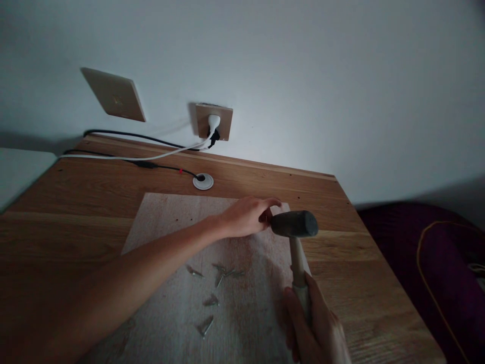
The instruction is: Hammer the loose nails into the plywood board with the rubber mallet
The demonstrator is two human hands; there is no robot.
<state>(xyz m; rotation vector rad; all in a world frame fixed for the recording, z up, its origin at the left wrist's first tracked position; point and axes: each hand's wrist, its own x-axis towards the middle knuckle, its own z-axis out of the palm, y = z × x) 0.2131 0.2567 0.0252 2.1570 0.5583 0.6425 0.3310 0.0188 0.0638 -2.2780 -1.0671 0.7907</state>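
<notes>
My right hand [314, 323] is wrapped round the pale handle of a rubber mallet [295, 223]. The mallet's dark head is raised beside the fingers of my left hand [248, 216]. That hand is over the far right part of a pale wooden board [162, 253], its fingers curled in a pinch. Whatever lies between those fingertips is hidden. Several loose screws or nails, one of them a silver-coloured fastener [207, 327], are scattered on the board nearer to me. Two small dark spots [184, 219] mark its far left part.
The board lies on a wooden desk [379, 303]. Behind it are a round cable grommet [203, 181], a black cable [151, 165] and a white cable [151, 154]. A wall socket [223, 121] holds plugs. Right of the desk is a purple cushioned thing [394, 242].
</notes>
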